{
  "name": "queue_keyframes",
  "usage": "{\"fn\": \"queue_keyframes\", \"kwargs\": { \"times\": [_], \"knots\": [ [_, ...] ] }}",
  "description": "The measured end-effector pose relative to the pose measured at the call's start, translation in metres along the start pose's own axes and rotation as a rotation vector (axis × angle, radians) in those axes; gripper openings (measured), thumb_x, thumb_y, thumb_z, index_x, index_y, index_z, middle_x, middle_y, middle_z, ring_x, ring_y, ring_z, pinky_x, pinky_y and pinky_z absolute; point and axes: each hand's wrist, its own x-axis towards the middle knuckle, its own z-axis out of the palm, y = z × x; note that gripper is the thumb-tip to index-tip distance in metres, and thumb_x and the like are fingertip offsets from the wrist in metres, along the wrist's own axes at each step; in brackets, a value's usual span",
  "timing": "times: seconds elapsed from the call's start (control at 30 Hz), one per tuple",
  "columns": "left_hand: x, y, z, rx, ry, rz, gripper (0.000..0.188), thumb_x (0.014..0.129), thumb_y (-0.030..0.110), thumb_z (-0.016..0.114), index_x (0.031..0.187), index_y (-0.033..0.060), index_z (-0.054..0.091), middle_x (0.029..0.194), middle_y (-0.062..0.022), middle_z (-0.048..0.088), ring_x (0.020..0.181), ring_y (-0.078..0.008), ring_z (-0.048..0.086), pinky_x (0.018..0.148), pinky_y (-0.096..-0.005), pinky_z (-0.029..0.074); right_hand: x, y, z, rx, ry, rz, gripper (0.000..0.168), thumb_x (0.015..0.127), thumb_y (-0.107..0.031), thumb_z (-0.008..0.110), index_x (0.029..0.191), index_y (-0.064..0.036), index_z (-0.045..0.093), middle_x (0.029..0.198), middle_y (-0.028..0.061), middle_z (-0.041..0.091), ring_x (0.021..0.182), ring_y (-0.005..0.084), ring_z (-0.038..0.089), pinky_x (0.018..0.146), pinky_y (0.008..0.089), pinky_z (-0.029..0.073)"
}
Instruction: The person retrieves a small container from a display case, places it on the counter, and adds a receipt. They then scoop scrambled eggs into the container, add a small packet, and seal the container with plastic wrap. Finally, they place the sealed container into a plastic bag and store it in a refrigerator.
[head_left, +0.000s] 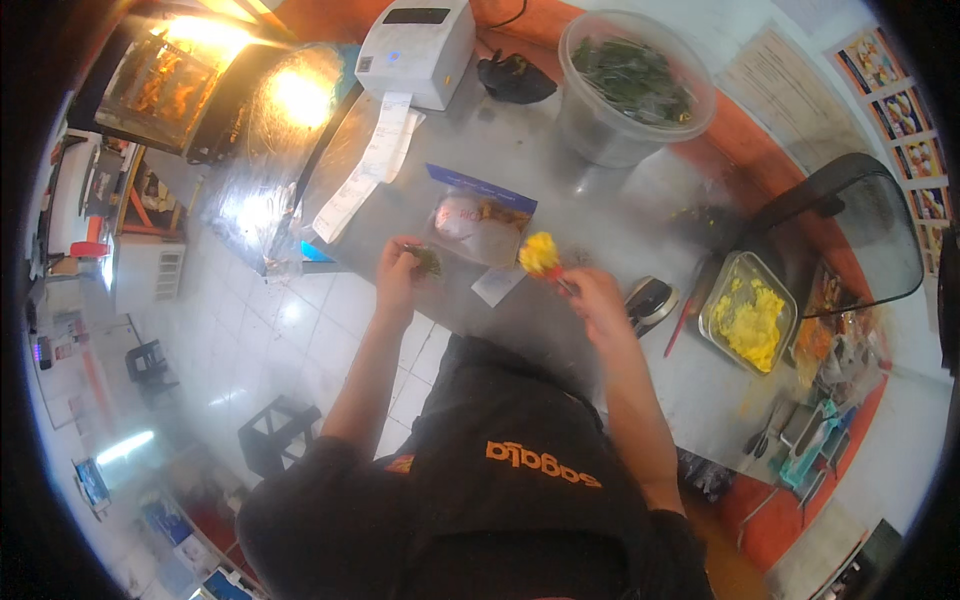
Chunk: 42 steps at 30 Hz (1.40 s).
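Note:
My left hand (395, 277) pinches a bunch of shredded green leaves (427, 262), which seems to be in a small clear bag. My right hand (600, 300) grips a red-ended utensil (556, 273), its tip heaped with soft yellow food (538, 252). Between my hands, a clear-fronted pouch (480, 225) with a blue top band lies on the metal table (525, 322); brown food shows inside, and it bears writing. Partly under its lower edge is a small whitish packet (497, 286). Right of my right hand, a clear container (703, 319) holds more yellow food (750, 322).
A label printer (416, 49) trails a paper strip (367, 176). Behind stand a tub of green leaves (574, 124) and a black plastic bag (516, 79). A dark oval device (651, 300) and a red stick (679, 328) lie at right, below a dark-framed panel (874, 240). A lit food warmer (161, 90) is at left.

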Motion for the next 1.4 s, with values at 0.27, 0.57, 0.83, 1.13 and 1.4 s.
{"fn": "queue_keyframes", "kwargs": {
  "times": [0.27, 0.57, 0.83, 1.13, 1.4],
  "knots": [
    [0.023, -0.017, -0.018, 1.242, -0.254, 0.364, 0.034, 0.078, 0.008, 0.057, 0.111, 0.0083, 0.066, 0.101, -0.0146, 0.069, 0.089, -0.0303, 0.067, 0.076, -0.0430, 0.054, 0.061, 0.032, 0.112, -0.381, 0.308, -0.321, 0.017, 0.085, -0.012, 0.059, 0.083, 0.001, 0.069, 0.078, 0.0115, 0.066, 0.065, 0.0266, 0.056, 0.065, 0.0390, 0.043],
    [0.037, -0.031, -0.026, 1.200, -0.363, 0.464, 0.029, 0.077, 0.010, 0.059, 0.104, 0.0080, 0.069, 0.104, -0.0171, 0.069, 0.094, -0.0371, 0.066, 0.084, -0.0465, 0.052, 0.082, 0.067, 0.142, -0.806, 0.664, -0.696, 0.023, 0.088, -0.003, 0.060, 0.109, 0.001, 0.064, 0.103, 0.0195, 0.056, 0.098, 0.0395, 0.057, 0.084, 0.0471, 0.046],
    [0.056, 0.001, -0.015, 0.708, -0.351, 0.460, 0.047, 0.077, -0.002, 0.055, 0.124, 0.0024, 0.057, 0.106, -0.0225, 0.063, 0.100, -0.0370, 0.063, 0.090, -0.0418, 0.049, 0.070, 0.057, 0.145, -0.679, 0.674, -0.925, 0.021, 0.085, 0.001, 0.062, 0.105, 0.001, 0.063, 0.100, 0.0171, 0.055, 0.094, 0.0370, 0.057, 0.083, 0.0462, 0.046],
    [0.077, -0.012, 0.010, 1.115, -0.296, 0.968, 0.051, 0.079, 0.007, 0.069, 0.128, 0.0040, 0.054, 0.132, -0.0211, 0.052, 0.130, -0.0377, 0.045, 0.109, -0.0475, 0.037, 0.019, 0.084, 0.086, -0.297, 0.570, -0.640, 0.027, 0.093, -0.011, 0.062, 0.117, 0.002, 0.064, 0.106, 0.0108, 0.066, 0.097, 0.0191, 0.061, 0.087, 0.0300, 0.047],
    [0.100, -0.032, -0.007, 1.392, -0.395, 1.225, 0.038, 0.087, 0.016, 0.060, 0.123, 0.0031, 0.061, 0.131, -0.0184, 0.058, 0.125, -0.0375, 0.050, 0.108, -0.0510, 0.036, -0.040, 0.086, -0.053, 0.466, 1.077, -0.662, 0.024, 0.093, -0.008, 0.057, 0.115, 0.001, 0.063, 0.086, 0.0019, 0.060, 0.069, 0.0071, 0.051, 0.059, 0.0231, 0.040]
  ]
}}
